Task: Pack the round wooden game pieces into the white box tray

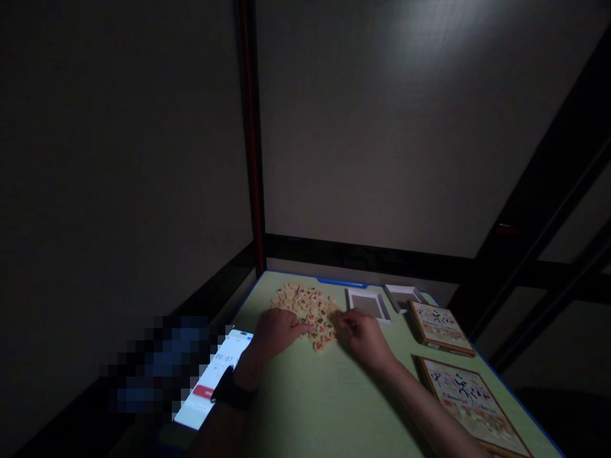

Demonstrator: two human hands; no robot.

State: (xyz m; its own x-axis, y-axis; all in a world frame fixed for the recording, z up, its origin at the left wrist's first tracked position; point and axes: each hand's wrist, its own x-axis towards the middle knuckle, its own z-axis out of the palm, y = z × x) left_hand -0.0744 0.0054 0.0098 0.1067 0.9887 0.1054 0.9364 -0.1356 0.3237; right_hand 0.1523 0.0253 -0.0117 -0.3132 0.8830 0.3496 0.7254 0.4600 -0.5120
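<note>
A spread of round wooden Chinese chess pieces, some with red and some with dark characters, lies on the green table. My left hand rests palm down over the near left side of the spread, its thumb stretched out across the pieces. At the right edge, my right hand has its fingers curled in a pinch. A pale, blurred piece shows at those fingertips. My left hand hides part of the pieces. A dark band sits on my left wrist.
A lit phone showing a timer lies left of my left forearm. Two shallow white trays stand at the back right. Two printed Chinese chess boxes lie along the right side. Walls rise behind the table.
</note>
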